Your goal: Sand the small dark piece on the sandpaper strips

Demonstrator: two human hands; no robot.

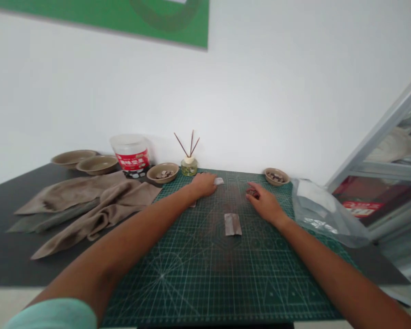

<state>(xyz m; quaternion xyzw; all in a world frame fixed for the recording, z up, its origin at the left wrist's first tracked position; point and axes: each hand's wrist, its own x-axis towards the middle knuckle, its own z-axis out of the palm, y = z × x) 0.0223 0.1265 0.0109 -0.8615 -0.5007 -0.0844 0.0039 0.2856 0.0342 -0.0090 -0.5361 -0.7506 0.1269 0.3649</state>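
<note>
Small dark chips (252, 193) in a loose cluster on a green cutting mat (205, 278), directly beneath the fingertips of the right hand (265, 205). Right hand palm down and partly open, fingers spread and lightly curled, index finger reaching furthest; no clear grip, and impossible to tell whether a chip sits between the fingers. Left hand (203, 185) palm down and flat toward the far part of the mat, fingers together, open with nothing visibly held, just beside a small white paper slip (219, 181). Both bare forearms stretched forward from the lower corners of the view, a mint-green sleeve (51, 315) at the left upper arm. Between the hands and nearer, a flat rectangular strip of brownish paper (233, 224) on the mat.

Along the far edge of the dark surface (10, 256), a tan bowl of chips (163, 173) left of a reed diffuser (189, 167), and a second tan bowl of chips (276, 176) to the right. Further left, crumpled taupe cloths (89, 212), two wider tan bowls (89, 161) and a white tub with a red label (132, 155). Over the mat's right corner, a clear plastic bag (329, 212). Behind, a white wall (277, 82) with a green poster (99, 18); at far right, metal-framed glass shelving (390, 160).
</note>
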